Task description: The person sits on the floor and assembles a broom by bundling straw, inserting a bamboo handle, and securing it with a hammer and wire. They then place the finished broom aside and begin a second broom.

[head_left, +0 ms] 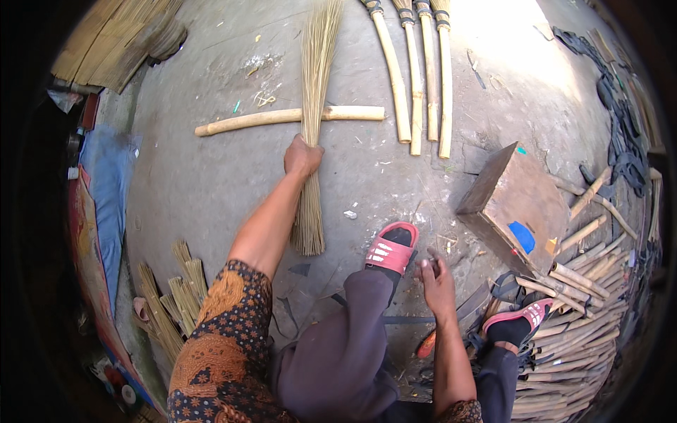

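Observation:
My left hand (302,156) is stretched forward and grips a long bundle of thin straw-coloured sticks (314,84) around its middle. The bundle lies lengthwise across a single bamboo pole (240,122) on the concrete floor. My right hand (435,275) hovers low beside my knee, fingers curled around something small and dark that I cannot make out. My feet wear red sandals (390,248).
Several bamboo poles with bound ends (423,77) lie side by side ahead. A wooden block (518,204) stands at the right, with a heap of short bamboo pieces (578,331) behind it. More stick bundles (173,299) rest at the lower left, and black straps (620,120) at the far right.

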The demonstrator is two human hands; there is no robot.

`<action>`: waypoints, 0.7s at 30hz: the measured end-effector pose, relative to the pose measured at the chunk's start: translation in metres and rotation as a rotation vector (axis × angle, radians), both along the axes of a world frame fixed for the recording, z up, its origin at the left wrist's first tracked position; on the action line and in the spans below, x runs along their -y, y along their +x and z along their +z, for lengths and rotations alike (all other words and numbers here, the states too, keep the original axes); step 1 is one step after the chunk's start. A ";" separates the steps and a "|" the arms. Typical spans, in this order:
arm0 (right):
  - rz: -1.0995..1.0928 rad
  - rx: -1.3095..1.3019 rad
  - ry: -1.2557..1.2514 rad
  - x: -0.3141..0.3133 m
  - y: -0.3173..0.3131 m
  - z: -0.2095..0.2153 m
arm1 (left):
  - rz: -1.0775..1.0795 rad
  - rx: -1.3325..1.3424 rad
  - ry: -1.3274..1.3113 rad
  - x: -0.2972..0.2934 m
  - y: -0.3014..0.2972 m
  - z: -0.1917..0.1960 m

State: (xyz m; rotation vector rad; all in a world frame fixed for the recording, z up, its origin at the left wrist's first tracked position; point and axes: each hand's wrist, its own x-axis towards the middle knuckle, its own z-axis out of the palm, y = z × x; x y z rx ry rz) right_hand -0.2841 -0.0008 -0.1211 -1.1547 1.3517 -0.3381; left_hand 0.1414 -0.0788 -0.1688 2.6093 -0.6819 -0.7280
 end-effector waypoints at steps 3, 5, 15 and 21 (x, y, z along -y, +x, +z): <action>0.021 0.096 -0.213 0.064 0.054 0.047 | -0.109 -0.126 -0.226 -0.016 -0.057 0.048; 0.036 0.206 -0.310 0.101 0.092 0.089 | -0.255 -0.274 -0.406 -0.029 -0.105 0.086; -0.148 0.612 -0.944 0.127 0.158 0.260 | -0.790 -0.235 -1.195 0.003 -0.167 0.223; 0.054 0.610 -0.889 0.134 0.168 0.223 | -0.822 -0.422 -1.128 0.012 -0.149 0.201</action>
